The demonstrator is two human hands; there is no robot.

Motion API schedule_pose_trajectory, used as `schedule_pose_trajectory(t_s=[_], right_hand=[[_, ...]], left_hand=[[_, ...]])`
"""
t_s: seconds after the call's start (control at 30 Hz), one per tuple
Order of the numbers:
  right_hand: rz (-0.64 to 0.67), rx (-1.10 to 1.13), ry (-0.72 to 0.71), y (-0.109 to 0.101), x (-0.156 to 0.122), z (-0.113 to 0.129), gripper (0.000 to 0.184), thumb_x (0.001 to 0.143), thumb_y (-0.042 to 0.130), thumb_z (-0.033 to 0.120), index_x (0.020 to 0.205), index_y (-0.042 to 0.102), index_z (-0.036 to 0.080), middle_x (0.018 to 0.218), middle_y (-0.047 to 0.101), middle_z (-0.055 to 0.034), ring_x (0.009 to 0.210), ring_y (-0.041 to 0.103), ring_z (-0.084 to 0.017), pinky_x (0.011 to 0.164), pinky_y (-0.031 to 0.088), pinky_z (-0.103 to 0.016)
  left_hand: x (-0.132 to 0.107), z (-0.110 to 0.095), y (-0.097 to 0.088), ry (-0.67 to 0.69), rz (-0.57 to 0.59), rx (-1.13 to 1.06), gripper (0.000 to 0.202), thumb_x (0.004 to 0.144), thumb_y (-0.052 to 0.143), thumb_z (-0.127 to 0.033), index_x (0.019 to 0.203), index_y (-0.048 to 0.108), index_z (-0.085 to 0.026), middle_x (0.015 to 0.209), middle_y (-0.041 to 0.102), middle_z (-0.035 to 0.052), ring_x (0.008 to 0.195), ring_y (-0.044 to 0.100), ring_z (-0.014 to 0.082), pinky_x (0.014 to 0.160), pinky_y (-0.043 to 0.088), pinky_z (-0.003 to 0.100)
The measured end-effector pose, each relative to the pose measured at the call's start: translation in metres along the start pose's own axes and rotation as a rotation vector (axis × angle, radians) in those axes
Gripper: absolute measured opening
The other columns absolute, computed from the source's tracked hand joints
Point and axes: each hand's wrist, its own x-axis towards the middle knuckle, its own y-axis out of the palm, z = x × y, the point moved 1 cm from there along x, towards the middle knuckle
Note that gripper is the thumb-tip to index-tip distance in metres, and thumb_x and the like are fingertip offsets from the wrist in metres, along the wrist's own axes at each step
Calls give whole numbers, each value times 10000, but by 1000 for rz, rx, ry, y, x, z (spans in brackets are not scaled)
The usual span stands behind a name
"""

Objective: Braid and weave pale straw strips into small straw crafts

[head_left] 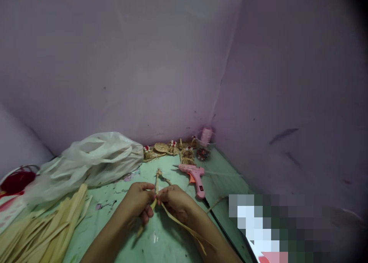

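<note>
My left hand (pixel 140 201) and my right hand (pixel 176 199) meet over the green table, fingertips pinched close together. Between them they grip a thin, pale strand of dried leaf (pixel 157 180), which looks twisted or braided and runs up to a small knot-like end. One loose tail (pixel 184 225) trails down over the right wrist, another below the left fingers. Exactly how the fingertips cross the strand is hidden. Just beyond the right hand lies a pink glue gun (pixel 195 175), its nozzle pointing left.
Dried leaf strips (pixel 61 224) lie piled at the left, below a white plastic bag (pixel 100 159). Along the wall sit woven straw pieces (pixel 162 148) with red and white beads. A clear cup (pixel 203 150) holds something pink. The glue gun's black cord (pixel 221 226) runs toward the front right.
</note>
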Motion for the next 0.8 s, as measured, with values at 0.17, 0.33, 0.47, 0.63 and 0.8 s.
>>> schedule_pose_trajectory(t_s=[0.17,0.33,0.47,0.63,0.8], right_hand=[[49,71,16,-2,3,2,140,550,427,21,475,483,126,354,381,49,344,293,-50,405,177,-201],[58,74,-14,-2,0,8,158,532,428,7,427,456,122,337,348,56,344,279,-40,402,166,-200],[136,40,-47,-6,-5,9,126,567,451,54,464,480,120,375,410,43,364,317,-44,405,175,-194],[172,-399,-137,-15,0,4,101,564,469,84,554,564,115,412,400,66,382,280,-37,415,184,-187],[-94,-942,-335,-15,3,2,130,574,498,98,538,624,103,447,465,13,457,362,-67,439,207,-206]], left_hand=[[-1,-2,10,-23,-9,-234,343,646,509,-103,987,468,-81,517,546,9,379,498,105,367,408,201],[-4,-4,7,-14,-66,-196,254,638,551,-124,882,483,-107,539,551,3,354,480,99,331,391,202],[-2,3,10,-17,106,-137,170,648,575,-257,702,505,-111,515,535,5,339,467,91,314,365,193],[7,14,12,-12,91,-19,228,664,510,-257,486,452,-127,351,427,-10,274,400,97,290,301,198],[10,16,16,7,-49,201,213,640,482,-187,437,431,-150,298,349,-36,264,336,91,311,244,200]])
